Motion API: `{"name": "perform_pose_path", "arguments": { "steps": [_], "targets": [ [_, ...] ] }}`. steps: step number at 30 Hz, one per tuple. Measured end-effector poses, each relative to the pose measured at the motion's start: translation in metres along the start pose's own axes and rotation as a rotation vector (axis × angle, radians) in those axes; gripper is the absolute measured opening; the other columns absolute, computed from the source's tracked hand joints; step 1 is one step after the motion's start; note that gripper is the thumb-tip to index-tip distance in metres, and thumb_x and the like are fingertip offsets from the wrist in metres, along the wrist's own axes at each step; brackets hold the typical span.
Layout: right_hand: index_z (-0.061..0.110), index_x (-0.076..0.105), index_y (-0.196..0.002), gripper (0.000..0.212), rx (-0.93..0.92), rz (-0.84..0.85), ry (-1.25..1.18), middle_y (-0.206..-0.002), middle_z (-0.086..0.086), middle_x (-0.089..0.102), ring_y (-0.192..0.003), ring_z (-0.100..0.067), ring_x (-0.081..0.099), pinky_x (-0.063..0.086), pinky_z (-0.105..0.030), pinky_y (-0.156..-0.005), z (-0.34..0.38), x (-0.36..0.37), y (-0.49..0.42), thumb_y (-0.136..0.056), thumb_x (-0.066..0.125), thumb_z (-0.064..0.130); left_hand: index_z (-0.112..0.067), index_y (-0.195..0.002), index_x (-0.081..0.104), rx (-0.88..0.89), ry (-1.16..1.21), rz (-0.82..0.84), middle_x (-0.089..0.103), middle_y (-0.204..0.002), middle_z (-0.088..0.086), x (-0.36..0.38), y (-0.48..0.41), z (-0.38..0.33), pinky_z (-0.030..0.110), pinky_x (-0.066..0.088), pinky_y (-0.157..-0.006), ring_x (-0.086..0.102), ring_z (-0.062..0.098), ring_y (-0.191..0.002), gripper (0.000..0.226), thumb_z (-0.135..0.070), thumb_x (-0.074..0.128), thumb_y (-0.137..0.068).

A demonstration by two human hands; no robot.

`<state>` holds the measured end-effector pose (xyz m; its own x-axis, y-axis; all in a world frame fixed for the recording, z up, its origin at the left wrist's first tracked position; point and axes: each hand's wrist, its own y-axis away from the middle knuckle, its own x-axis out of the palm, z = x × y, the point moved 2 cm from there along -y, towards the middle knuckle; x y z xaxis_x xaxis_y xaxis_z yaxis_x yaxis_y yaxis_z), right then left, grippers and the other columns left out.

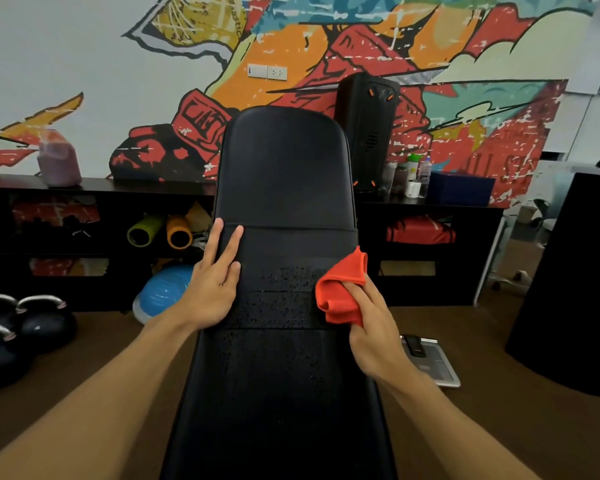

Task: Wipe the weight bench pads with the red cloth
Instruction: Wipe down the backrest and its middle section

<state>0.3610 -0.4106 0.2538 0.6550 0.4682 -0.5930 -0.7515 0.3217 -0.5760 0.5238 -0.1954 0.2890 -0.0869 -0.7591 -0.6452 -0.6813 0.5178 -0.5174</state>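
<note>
Black back pad (284, 174) tilted up, seat pad (281, 393) below it — droplets bead on both near the seam. Left hand (212, 289) lies flat on the back pad's left edge, fingers straight, holding nothing. Right hand (374, 327) grips the bunched red cloth (343, 292), fingers curled round it, at the pad's right edge by the seam. Kettlebells (32, 327) sit on the floor, left.

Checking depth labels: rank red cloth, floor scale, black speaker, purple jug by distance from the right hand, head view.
1. red cloth: gripped in the right hand.
2. floor scale: on the floor, just right of it.
3. black speaker: on the shelf behind the weight bench.
4. purple jug: on the shelf, far left.
</note>
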Motion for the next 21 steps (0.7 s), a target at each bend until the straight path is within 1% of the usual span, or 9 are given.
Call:
{"name": "perform_pose_path", "arguments": {
  "steps": [8,10,11,13,15,17,18,20,21],
  "targets": [
    [0.034,0.043,-0.142,0.084,0.019,0.035,-0.018,-0.157,0.011,0.027,-0.146,-0.009,0.021,0.025,-0.037,-0.119,-0.011,0.003,0.057,-0.067,0.034,-0.001,-0.051,-0.145,0.003,-0.007,0.017,0.026,-0.025,-0.154,-0.027,-0.002,0.0,-0.002,0.031,0.005,-0.115,-0.008,-0.008,-0.135,0.057,-0.023,0.031,-0.104],
    [0.036,0.052,-0.134,0.082,0.037,0.049,-0.139,-0.153,0.011,0.037,-0.143,-0.008,0.029,0.027,-0.037,-0.117,-0.003,0.003,0.061,-0.064,0.034,-0.002,-0.05,-0.146,0.004,-0.014,0.018,0.027,-0.024,-0.154,-0.027,-0.002,0.001,-0.003,0.034,0.005,-0.117,-0.009,-0.009,-0.135,0.056,-0.023,0.031,-0.104],
    [0.033,0.061,-0.125,0.072,0.068,0.04,-0.267,-0.144,0.01,0.049,-0.136,-0.006,0.04,0.032,-0.035,-0.114,0.005,0.001,0.056,-0.068,0.036,-0.005,-0.048,-0.147,0.004,-0.017,0.016,0.028,-0.024,-0.154,-0.027,-0.002,0.001,-0.002,0.035,0.005,-0.118,-0.009,-0.01,-0.134,0.056,-0.023,0.031,-0.104],
    [0.022,0.07,-0.1,0.039,0.176,-0.058,-0.575,-0.109,0.01,0.071,-0.107,-0.001,0.061,0.042,-0.025,-0.097,0.023,-0.011,0.037,-0.089,0.045,-0.006,-0.046,-0.148,0.004,-0.02,0.014,0.037,-0.025,-0.153,-0.028,-0.003,0.001,-0.003,0.038,0.004,-0.12,-0.012,-0.014,-0.133,0.056,-0.023,0.031,-0.104],
    [0.02,0.067,-0.086,0.026,0.33,-0.228,-0.777,-0.081,0.007,0.072,-0.077,-0.002,0.065,0.046,-0.02,-0.079,0.034,-0.033,0.007,-0.099,0.047,0.009,-0.046,-0.148,0.004,-0.027,0.024,0.055,-0.025,-0.151,-0.03,-0.004,0.001,-0.004,0.042,0.004,-0.121,-0.016,-0.024,-0.127,0.056,-0.023,0.031,-0.104],
    [0.021,0.064,-0.086,0.022,0.368,-0.327,-0.737,-0.076,0.006,0.066,-0.066,-0.001,0.062,0.047,-0.022,-0.071,0.035,-0.053,-0.032,-0.101,0.048,0.02,-0.048,-0.146,0.004,-0.021,0.03,0.063,-0.026,-0.149,-0.031,-0.004,0.002,-0.003,0.044,0.005,-0.121,-0.019,-0.034,-0.117,0.056,-0.023,0.032,-0.104],
    [0.022,0.064,-0.09,0.019,0.301,-0.317,-0.684,-0.079,0.006,0.064,-0.067,0.002,0.061,0.048,-0.02,-0.072,0.038,-0.056,-0.051,-0.101,0.048,0.02,-0.049,-0.145,0.003,-0.017,0.035,0.064,-0.026,-0.148,-0.032,-0.004,0.002,-0.003,0.044,0.005,-0.121,-0.019,-0.036,-0.114,0.056,-0.023,0.032,-0.104],
    [0.02,0.061,-0.108,0.019,0.104,-0.225,-0.395,-0.094,0.001,0.062,-0.083,0.001,0.061,0.049,-0.017,-0.085,0.044,-0.05,-0.079,-0.099,0.047,0.013,-0.05,-0.144,0.004,-0.012,0.046,0.064,-0.027,-0.147,-0.033,-0.005,0.001,-0.003,0.045,0.005,-0.121,-0.019,-0.037,-0.114,0.056,-0.024,0.032,-0.104],
    [0.015,0.058,-0.118,0.028,0.01,-0.169,-0.206,-0.108,-0.004,0.061,-0.096,-0.003,0.061,0.047,-0.019,-0.093,0.044,-0.043,-0.085,-0.095,0.043,0.009,-0.05,-0.145,0.004,-0.012,0.049,0.064,-0.027,-0.148,-0.033,-0.005,0.001,-0.003,0.046,0.005,-0.121,-0.019,-0.037,-0.114,0.056,-0.024,0.032,-0.104]
  ]
}}
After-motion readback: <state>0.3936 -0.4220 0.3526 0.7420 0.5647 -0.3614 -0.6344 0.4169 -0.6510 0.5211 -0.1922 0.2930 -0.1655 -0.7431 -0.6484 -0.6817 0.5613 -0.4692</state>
